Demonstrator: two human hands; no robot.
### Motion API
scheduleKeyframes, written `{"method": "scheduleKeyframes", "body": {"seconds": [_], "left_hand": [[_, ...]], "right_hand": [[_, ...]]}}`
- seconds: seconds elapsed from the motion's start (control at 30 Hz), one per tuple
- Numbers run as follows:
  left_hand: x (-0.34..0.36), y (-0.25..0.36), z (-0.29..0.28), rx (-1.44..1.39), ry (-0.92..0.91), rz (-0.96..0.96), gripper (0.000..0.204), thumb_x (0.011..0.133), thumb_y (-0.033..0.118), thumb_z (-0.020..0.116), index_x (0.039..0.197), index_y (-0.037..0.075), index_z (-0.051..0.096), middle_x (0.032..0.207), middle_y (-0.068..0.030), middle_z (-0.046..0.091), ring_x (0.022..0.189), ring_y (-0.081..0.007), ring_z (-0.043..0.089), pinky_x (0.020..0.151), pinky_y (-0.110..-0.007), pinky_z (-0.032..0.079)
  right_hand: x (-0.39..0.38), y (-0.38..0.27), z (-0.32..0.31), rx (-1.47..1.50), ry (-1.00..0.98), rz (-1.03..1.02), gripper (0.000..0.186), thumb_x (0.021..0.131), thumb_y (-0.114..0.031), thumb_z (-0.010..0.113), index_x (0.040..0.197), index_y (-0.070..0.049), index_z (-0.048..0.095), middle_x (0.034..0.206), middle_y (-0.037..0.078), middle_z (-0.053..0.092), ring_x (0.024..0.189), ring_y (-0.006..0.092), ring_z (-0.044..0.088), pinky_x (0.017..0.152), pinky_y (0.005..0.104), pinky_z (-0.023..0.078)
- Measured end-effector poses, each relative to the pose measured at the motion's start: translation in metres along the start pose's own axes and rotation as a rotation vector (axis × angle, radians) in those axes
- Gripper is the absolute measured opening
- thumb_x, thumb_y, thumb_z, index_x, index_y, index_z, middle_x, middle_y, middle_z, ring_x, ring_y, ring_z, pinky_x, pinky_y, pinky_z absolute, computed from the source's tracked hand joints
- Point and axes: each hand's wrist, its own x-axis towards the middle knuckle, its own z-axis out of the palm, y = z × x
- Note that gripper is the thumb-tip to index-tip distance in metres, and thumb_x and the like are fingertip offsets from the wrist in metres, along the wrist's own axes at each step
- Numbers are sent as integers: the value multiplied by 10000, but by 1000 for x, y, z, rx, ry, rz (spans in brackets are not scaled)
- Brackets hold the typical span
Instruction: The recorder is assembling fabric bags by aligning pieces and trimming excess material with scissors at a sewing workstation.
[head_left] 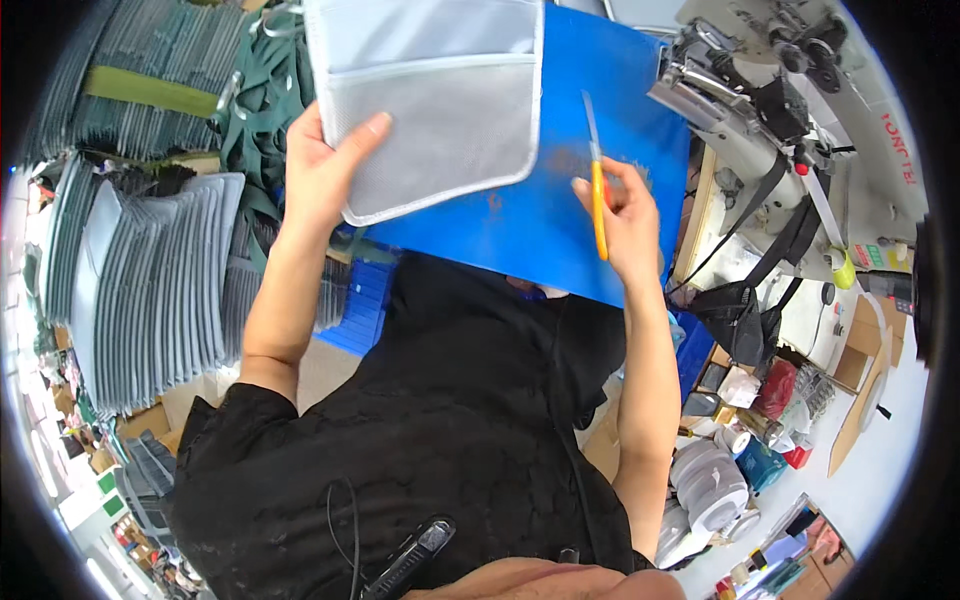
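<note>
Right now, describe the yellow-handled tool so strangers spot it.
Find the blue work surface. Over its right side, the right hand holds the tool, narrow blade forward. Its yellow handle sets it apart from the grey pouch in the left hand.

Stacks of grey panels [150,290] are crowding a sewing workshop, where a pale sewing machine [855,115] is standing beside a blue tabletop [480,235] and green straps [262,105] are hanging bunched.

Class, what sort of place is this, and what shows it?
Probably a sewing workshop: what looks like a sewing machine stands at the right, similar grey panels are stacked at the left, and the right hand holds yellow-handled scissors.
</note>
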Motion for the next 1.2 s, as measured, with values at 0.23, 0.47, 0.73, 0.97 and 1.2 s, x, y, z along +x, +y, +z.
{"method": "scheduleKeyframes", "body": {"seconds": [0.23,0.47,0.73,0.97,1.2], "left_hand": [[-85,-87,34,1000,-837,578,707,705,-21,669,1379,186,617,1285,-104,604,931,-311,681,753,-384,587],[-89,-125,32,906,-872,482,645,763,154,810,1370,163,595,1363,-105,559,1072,-321,643,870,-425,548],[-123,-150,-31,473,68,-295,402,819,147,840,1103,28,582,1047,-102,660,838,-151,642,736,-303,541],[-132,-167,-28,246,18,-417,254,879,43,753,1072,18,590,1022,-60,651,779,-75,611,652,-250,540],[-125,-157,-31,389,30,-426,94,808,39,736,787,-3,654,710,-32,694,651,-84,643,619,-266,525]], "right_hand": [[-30,97,-50,-577,342,-116,512,908,-151,757,1333,-24,500,1007,211,736,903,385,737,804,447,571],[-7,99,-52,-893,429,-454,432,871,11,648,1301,-33,650,1309,207,587,1210,357,578,1032,415,481],[-37,26,111,-579,-112,-645,253,807,-204,795,1042,-133,737,1042,72,681,1018,282,638,857,413,493],[-26,34,181,-632,-190,-761,185,768,-230,804,860,-123,686,892,47,630,915,252,644,776,410,490],[-20,39,186,-546,-126,-788,160,785,-192,794,792,-116,654,829,34,620,810,233,663,670,387,544]]}}
